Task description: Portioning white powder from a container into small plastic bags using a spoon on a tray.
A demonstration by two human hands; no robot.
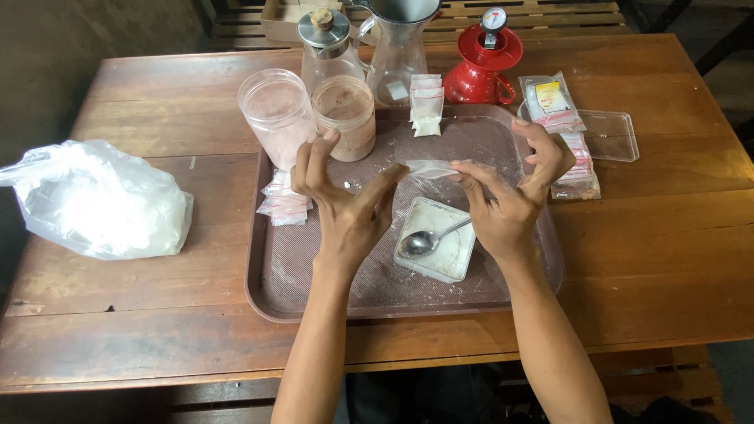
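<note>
On a wooden table, over a brown tray, a small clear plastic pouch is pinched between left hand and right hand. Just below the fingertips a white container with a spoon is seen.

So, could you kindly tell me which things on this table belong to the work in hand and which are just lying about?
In use:
- left hand and right hand holding a small clear bag
- white tub with spoon
- brown tray
- filled sachets

Lying about:
- white plastic bag
- red kettle
- glass carafe
</note>
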